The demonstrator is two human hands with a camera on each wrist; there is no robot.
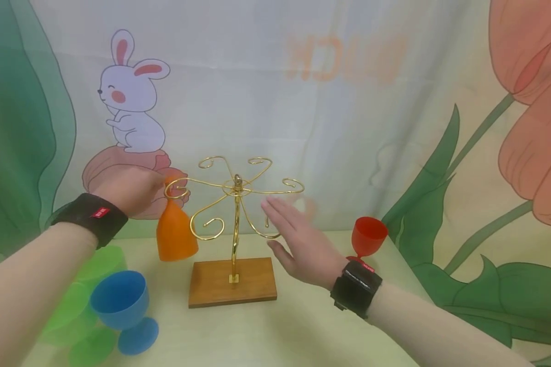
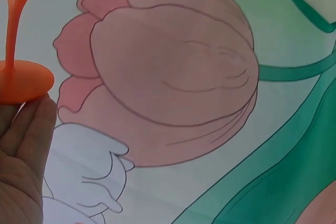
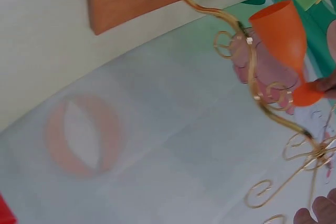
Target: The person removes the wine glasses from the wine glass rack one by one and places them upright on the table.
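My left hand (image 1: 127, 189) pinches an orange plastic goblet (image 1: 176, 235) by its foot and holds it upside down, bowl facing the table. The goblet's stem overlaps the left curled hook (image 1: 176, 191) of a gold wire rack (image 1: 235, 232). In the left wrist view the fingers are right at the rim of the orange foot (image 2: 29, 85). My right hand (image 1: 305, 247), with fingers straight, is beside the rack's right-hand hooks and holds nothing. The right wrist view shows the inverted orange bowl (image 3: 281, 30) to one side of the bent gold post (image 3: 252, 72).
The rack stands on a wooden base (image 1: 211, 288). At the left front are a blue goblet (image 1: 119, 305) and several green goblets (image 1: 105, 262), partly behind my left forearm. A red goblet (image 1: 368, 238) stands at the right, beyond my right wrist. A printed cloth (image 1: 239, 102) hangs behind the table.
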